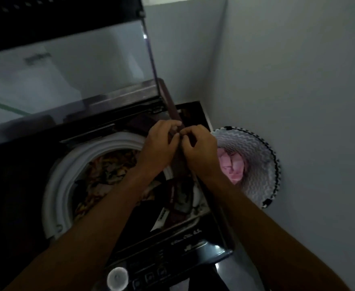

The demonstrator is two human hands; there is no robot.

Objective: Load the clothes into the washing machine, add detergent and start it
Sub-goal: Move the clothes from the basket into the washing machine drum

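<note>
A: Here, at the bottom of the frame, what lies nearest?

B: The control panel [151, 274] of the washing machine [15, 185], with a round white cap or knob [117, 277] at lower centre. Both forearms rise from the lower corners and converge at mid-frame.

A: And the hands?

B: The left hand [159, 147] and right hand [199, 150] meet, fingers curled, both pinching a dark maroon garment [179, 193] above the right rim of the drum [52, 185]. The cloth trails down between the wrists into the tub.

A: How would that garment handle?

B: Judged soft, light and limp; it should sag wherever unsupported. A pinch on a bunched fold or hem seems the sensible hold, with no fragility to fear.

A: Where are the clothes?

B: Patterned clothes [109, 175] already lie in the drum, centre-left. More pink cloth [232, 164] sits in a zigzag-patterned basket [254, 156] at centre-right, beside the machine.

A: Farthest?

B: The raised glass lid [67, 66], upper left, and the grey wall [298, 70].
</note>
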